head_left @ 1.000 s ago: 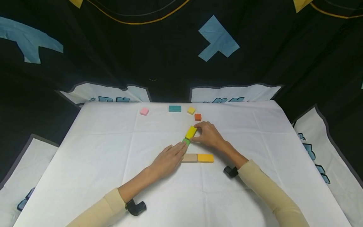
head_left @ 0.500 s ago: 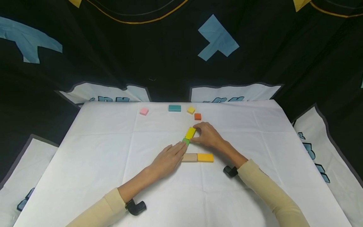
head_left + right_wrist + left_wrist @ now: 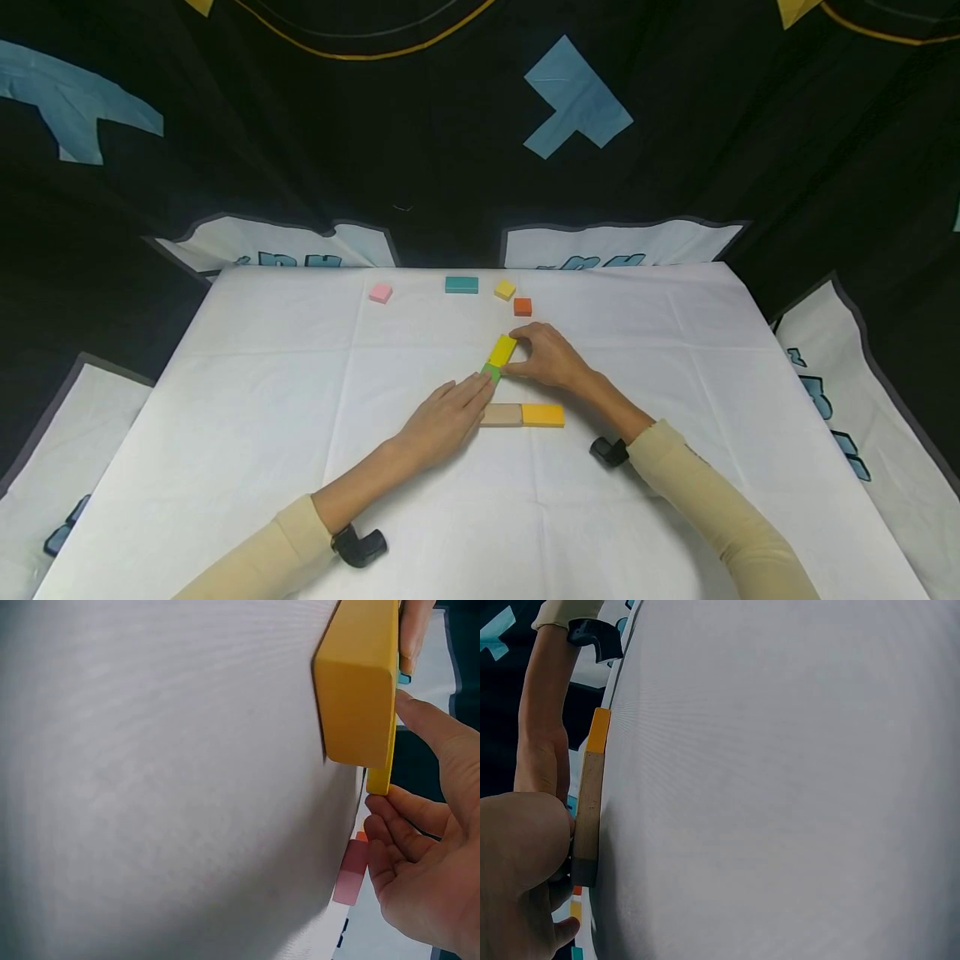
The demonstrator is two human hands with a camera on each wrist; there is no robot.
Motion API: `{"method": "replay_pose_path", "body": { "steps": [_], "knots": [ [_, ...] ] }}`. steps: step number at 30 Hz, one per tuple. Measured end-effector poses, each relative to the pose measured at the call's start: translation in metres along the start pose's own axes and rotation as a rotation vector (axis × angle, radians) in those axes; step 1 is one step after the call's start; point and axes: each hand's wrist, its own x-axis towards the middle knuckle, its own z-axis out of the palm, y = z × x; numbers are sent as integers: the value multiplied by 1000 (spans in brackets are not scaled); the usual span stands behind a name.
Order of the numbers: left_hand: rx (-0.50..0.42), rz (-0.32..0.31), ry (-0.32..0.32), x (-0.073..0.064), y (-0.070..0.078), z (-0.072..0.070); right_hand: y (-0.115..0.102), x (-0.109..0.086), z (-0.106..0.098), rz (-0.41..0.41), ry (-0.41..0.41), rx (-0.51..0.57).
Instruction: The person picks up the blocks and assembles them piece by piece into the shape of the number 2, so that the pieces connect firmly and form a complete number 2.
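My right hand (image 3: 553,357) pinches a bright yellow block (image 3: 502,349) between thumb and fingertips. That block lies at a slant, its near end against a green block (image 3: 491,372). My left hand (image 3: 444,419) lies over the green block with fingers extended, covering part of it. Below the hands runs a flat row: a plain wooden block (image 3: 502,415) end to end with an orange-yellow block (image 3: 543,416). The left hand hides the row's left end in the head view; in the left wrist view a dark grey block (image 3: 584,871) shows at that end.
Toward the table's far edge lie a pink block (image 3: 380,293), a teal block (image 3: 461,285), a small yellow block (image 3: 505,290) and a red-orange block (image 3: 522,307). Beyond the right fingers, the right wrist view shows another pinkish block (image 3: 350,871). White cloth (image 3: 225,433) covers the table.
The right hand has nudged the yellow block very slightly down and left, closer against the green block. The left hand stays in place.
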Motion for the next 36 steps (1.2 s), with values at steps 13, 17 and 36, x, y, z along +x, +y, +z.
{"method": "replay_pose_path", "body": {
  "steps": [13, 17, 36],
  "knots": [
    [-25, -15, -22, 0, -1, 1, 1, 1, -3, 33, -27, 82],
    [-26, -14, -18, 0, -1, 1, 2, 1, -3, 30, -28, 86],
    [-23, -9, -10, 0, 0, 0, 0, 0, -3, 4, -22, 51]
  ]
}}
